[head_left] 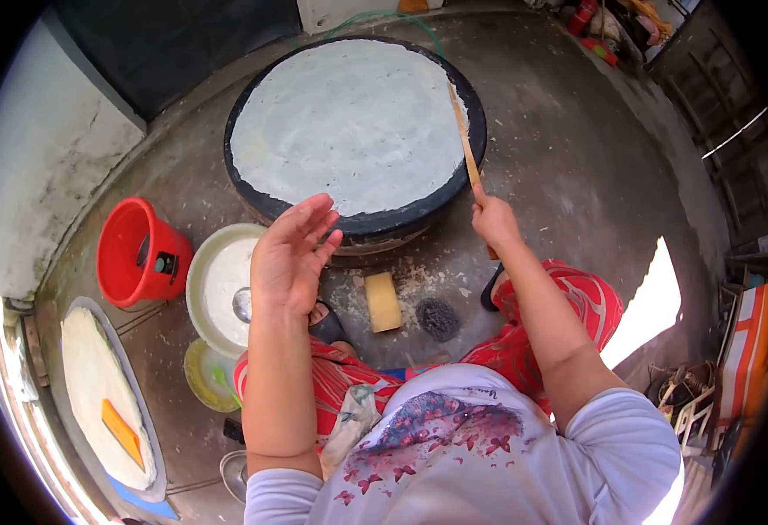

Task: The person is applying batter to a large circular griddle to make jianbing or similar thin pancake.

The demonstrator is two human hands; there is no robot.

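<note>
A big round black griddle [478, 114] stands on the floor, a thin pale sheet of batter [340, 122] spread over nearly all of it. My right hand [496, 223] is closed around the handle end of a long flat wooden spatula [466, 144], whose far end lies along the right edge of the batter. Near the griddle's front edge, my left hand [292, 254] is raised with nothing in it, its palm turned up and its fingers loosely bent and apart. Just left of that wrist sits a bowl of white batter [224, 271] with a metal ladle [242, 304] in it.
A red bucket [130, 254] and a smaller yellowish bowl [204, 376] stand at the left. Stacked flat sheets [95, 376] carry an orange scraper [122, 433]. Between my feet lie a yellow sponge block [383, 303] and a dark scouring pad [437, 319].
</note>
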